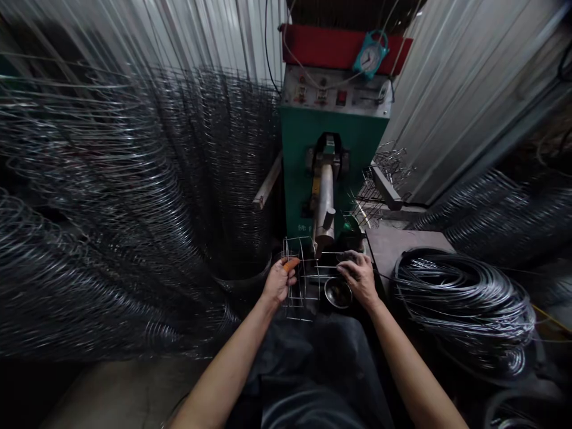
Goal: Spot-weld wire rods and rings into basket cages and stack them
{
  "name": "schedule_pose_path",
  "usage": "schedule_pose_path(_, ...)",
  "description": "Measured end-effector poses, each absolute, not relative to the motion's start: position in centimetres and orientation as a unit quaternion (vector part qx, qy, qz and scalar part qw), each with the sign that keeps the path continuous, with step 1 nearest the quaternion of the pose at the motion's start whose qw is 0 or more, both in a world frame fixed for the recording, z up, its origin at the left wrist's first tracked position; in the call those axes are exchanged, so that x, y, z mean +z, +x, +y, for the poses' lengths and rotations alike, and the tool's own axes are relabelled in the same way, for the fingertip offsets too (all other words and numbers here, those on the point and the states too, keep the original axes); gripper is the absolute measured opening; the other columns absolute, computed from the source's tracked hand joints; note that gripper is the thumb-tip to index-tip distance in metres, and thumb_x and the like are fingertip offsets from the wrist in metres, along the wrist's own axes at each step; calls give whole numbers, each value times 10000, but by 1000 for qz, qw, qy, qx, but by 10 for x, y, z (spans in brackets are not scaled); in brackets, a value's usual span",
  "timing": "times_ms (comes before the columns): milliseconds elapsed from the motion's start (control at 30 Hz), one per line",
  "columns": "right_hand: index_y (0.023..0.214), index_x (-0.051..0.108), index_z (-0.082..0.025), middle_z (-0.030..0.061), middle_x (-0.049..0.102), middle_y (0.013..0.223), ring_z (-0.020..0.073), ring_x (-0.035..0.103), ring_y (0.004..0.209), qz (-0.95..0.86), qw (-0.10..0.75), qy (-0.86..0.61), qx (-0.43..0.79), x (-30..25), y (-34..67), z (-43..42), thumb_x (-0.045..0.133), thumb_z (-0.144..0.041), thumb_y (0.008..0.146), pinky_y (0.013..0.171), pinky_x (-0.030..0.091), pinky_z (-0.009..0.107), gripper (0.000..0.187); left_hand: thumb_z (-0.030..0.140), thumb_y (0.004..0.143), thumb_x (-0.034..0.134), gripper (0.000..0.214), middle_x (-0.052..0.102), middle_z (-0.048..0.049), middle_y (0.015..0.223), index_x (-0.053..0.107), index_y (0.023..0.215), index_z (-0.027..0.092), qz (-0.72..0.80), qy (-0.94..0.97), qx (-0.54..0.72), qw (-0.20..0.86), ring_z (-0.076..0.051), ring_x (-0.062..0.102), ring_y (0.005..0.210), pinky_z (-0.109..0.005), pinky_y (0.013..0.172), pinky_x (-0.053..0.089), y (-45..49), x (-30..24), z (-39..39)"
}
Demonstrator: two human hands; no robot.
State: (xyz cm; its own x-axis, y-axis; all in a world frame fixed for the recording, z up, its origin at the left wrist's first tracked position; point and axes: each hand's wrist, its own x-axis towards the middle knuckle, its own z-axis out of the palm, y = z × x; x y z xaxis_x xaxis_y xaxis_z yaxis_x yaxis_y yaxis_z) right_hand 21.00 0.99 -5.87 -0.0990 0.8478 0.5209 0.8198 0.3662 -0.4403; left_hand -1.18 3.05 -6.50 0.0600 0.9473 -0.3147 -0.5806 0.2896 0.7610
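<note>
My left hand (277, 282) is closed on the left side of a small welded wire frame (304, 298). An orange cover or piece (291, 264) shows at its thumb; I cannot tell which. My right hand (358, 275) is closed around the right end of thin metal wires (329, 253) that reach across to the frame. Its fingertips look dark. Just above the frame is the rounded metal arm (325, 202) of a green machine (295, 137); whether they touch is unclear. Below the wires, near my right hand, sits a small metal bowl (338, 293) with dark contents.
Tall stacks of wire rings (134, 173) crowd the left side. A big coil of wire (465, 304) lies at the right beside a flat board (404, 241). Two bars (386, 187) jut from the machine. A blue clock (370, 55) hangs on top.
</note>
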Motion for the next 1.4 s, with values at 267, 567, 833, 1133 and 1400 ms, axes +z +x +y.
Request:
schedule_pose_path(267, 787, 673, -253, 43, 576, 1139, 256, 424, 1040, -750, 368, -547, 45, -66, 214, 20, 516, -362, 839, 917, 362, 439, 198, 248, 444, 796, 386, 514, 48, 647, 540, 710, 137, 403, 214, 554, 696, 7, 287, 412, -132, 343, 158, -14, -63, 32)
schedule_pose_path(567, 790, 666, -243, 45, 593, 1134, 250, 431, 1020, -753, 373, -540, 52, -68, 219, 31, 511, -375, 842, 919, 356, 435, 210, 232, 474, 783, 360, 544, 31, 681, 543, 722, 129, 399, 221, 553, 697, 14, 268, 407, -136, 347, 144, -12, -65, 44)
schedule_pose_path(833, 782, 676, -247, 41, 602, 1125, 254, 439, 1007, -759, 365, -535, 73, -68, 223, 45, 503, -415, 837, 912, 356, 434, 248, 200, 497, 767, 334, 537, 31, 648, 522, 710, 123, 397, 209, 555, 700, 15, 248, 392, -137, 345, 132, -11, -64, 54)
schedule_pose_path(1133, 762, 693, -255, 39, 621, 1087, 257, 449, 1012, -741, 365, -551, 119, -67, 224, 50, 544, -421, 810, 907, 359, 441, 228, 193, 512, 756, 299, 464, 56, 553, 529, 694, 122, 412, 209, 535, 707, 5, 269, 382, -137, 338, 145, -9, -70, 61)
schedule_pose_path(1400, 728, 702, -256, 54, 625, 1058, 259, 458, 1003, -765, 342, -532, 120, -43, 206, 10, 591, -402, 785, 895, 387, 456, 192, 245, 484, 783, 338, 423, 74, 552, 541, 683, 120, 390, 245, 524, 717, 2, 265, 401, -129, 347, 175, -27, -67, 23)
